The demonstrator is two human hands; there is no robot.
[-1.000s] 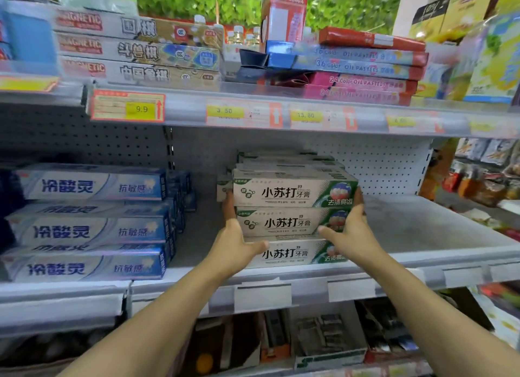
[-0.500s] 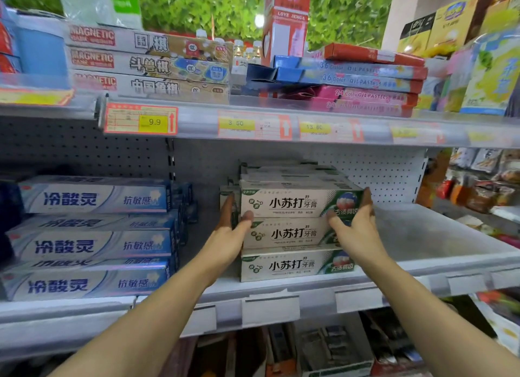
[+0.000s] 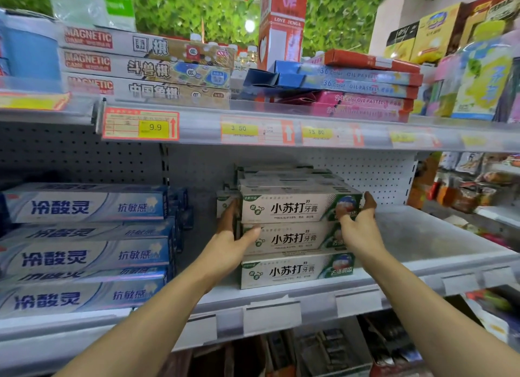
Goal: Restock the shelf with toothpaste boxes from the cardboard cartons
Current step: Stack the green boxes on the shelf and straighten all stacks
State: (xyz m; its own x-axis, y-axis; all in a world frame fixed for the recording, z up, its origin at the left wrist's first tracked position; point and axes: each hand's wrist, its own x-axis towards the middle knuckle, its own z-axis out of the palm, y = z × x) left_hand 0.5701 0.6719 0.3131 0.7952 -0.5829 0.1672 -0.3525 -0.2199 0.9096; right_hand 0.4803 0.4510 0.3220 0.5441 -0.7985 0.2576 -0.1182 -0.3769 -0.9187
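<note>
- Head view, change from half a second ago: my left hand [image 3: 229, 243] and right hand [image 3: 358, 230] remain at the two ends of the stack of toothpaste boxes [image 3: 295, 236]; the left thumb now lies lower, across the front of the middle box rather than at the lower edge of the top box. The stack has not shifted on the shelf [image 3: 439, 253].
- Head view, hands: the left hand has straight fingers pressed flat against the left end of the top two boxes. The right hand is spread, fingers up along the right end of the top box, thumb on its front face. Neither hand is curled round a box.
- Head view, materials and shapes: the boxes are long, rectangular, matte card. The shelf is smooth white sheet metal with a clear plastic price rail along its front lip; the back panel is white perforated board.
- Head view, task item: three white-and-green boxes face forward, stacked one on another, each printed with large black characters and a green right end. More of the same boxes stand behind them. The stack stands at mid-shelf, near the front lip.
- Head view, surroundings: blue toothpaste boxes [image 3: 84, 253] are stacked three high to the left, apart from the stack.
</note>
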